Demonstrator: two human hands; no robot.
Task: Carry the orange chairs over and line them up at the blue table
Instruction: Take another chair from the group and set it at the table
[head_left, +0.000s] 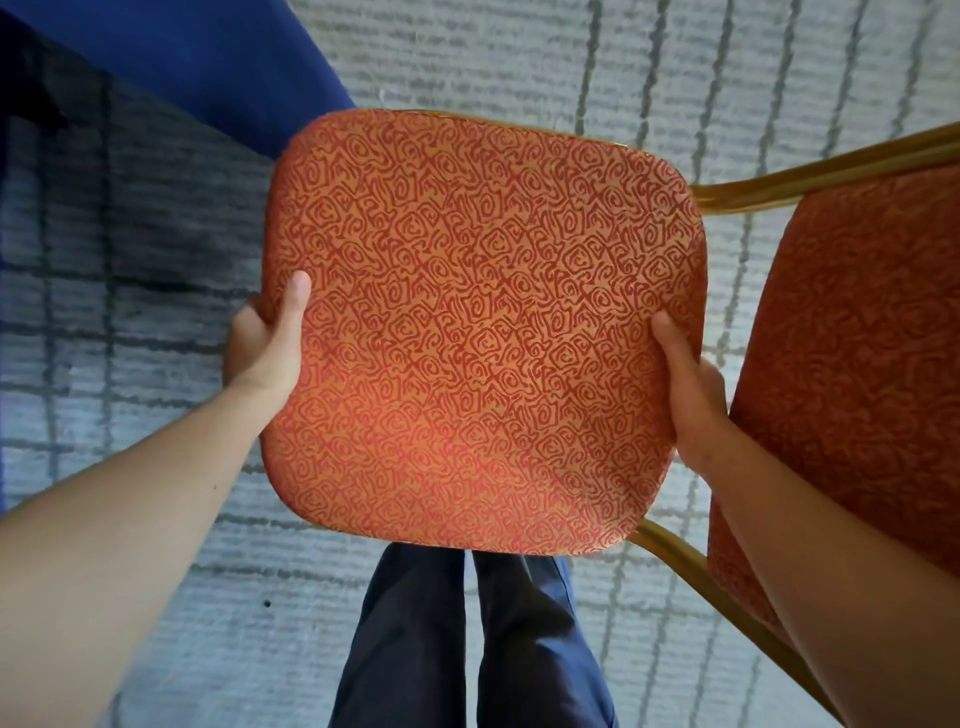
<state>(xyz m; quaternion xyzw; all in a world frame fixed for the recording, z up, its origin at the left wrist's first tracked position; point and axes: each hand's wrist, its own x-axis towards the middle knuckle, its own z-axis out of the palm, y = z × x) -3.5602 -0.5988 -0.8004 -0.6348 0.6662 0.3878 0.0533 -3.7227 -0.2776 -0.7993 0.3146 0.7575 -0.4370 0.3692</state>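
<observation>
An orange chair (483, 332) with a swirl-patterned seat and a gold metal frame fills the middle of the view, its backrest (852, 395) off to the right. My left hand (267, 340) grips the seat's left edge, thumb on top. On the opposite edge, beside the backrest, my right hand (691, 387) clasps the seat. The blue table (208, 62), draped in blue cloth, lies at the upper left, its corner touching or just behind the seat's far left corner. The chair's legs are hidden under the seat.
A grey carpet (519, 52) with dark grid lines covers the floor all around. My legs in dark blue trousers (467, 639) stand directly below the seat. The table casts a shadow on the carpet at the left.
</observation>
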